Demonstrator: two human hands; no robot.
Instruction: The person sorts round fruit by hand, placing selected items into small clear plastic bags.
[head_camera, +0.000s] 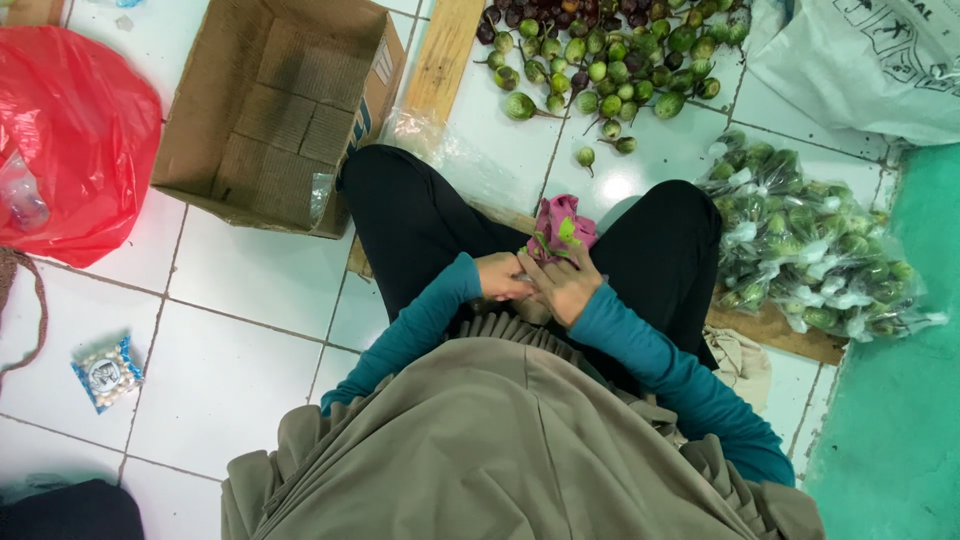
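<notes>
Sitting on the white tiled floor (230, 390), the person keeps both hands together in the lap, over black trousers (410, 220). The left hand (503, 277) and the right hand (565, 285) touch each other, and their fingers curl around the lower end of a pink and green dragon fruit (562, 230); a small pale thing between the fingers is too hidden to identify. The fruit points away from the body and lies between the 2 knees. Both arms wear teal sleeves (640, 345), and a wide olive-brown garment (500, 450) covers the body nearest to the camera.

On the left, a small packet of white pieces (107, 372) lies alone on a tile. On the right, a heap of clear plastic bags filled with green eggplants (815, 245) rests near the right knee, partly on a wooden board (775, 330). Further away, an open cardboard box (280, 105) stands beside the left knee, and a red plastic bag (75, 140) is left of it. Farthest, loose small green and purple eggplants (610, 60) lie spread on the tiles, with a white sack (870, 60) at the right.
</notes>
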